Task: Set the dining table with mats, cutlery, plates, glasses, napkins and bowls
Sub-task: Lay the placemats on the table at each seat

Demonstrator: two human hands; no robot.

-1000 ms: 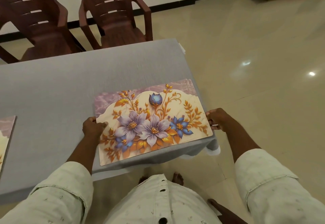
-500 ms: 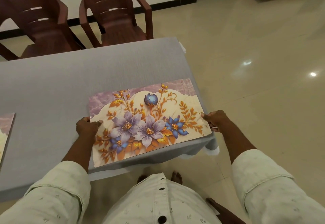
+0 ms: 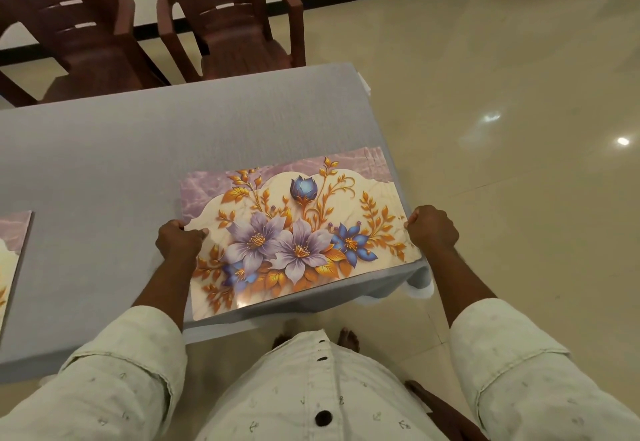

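A floral placemat (image 3: 294, 232) with purple and blue flowers and gold leaves lies on the near right corner of the grey-clothed table (image 3: 104, 170). My left hand (image 3: 178, 241) pinches the mat's left edge, thumb on top. My right hand (image 3: 433, 227) grips the mat's right edge with curled fingers, at the table's right side. The mat's near edge runs along the table's front edge. Part of a second matching mat (image 3: 12, 257) shows at the far left of the table.
Two dark brown plastic chairs (image 3: 235, 14) (image 3: 65, 35) stand at the far side of the table. Glossy beige floor tiles (image 3: 502, 128) spread to the right. My bare feet (image 3: 348, 336) show below the table's front edge.
Both hands have kept hold of the mat and slid it slightly along the table; its position against the right corner has been adjusted. The camera has shifted a little.
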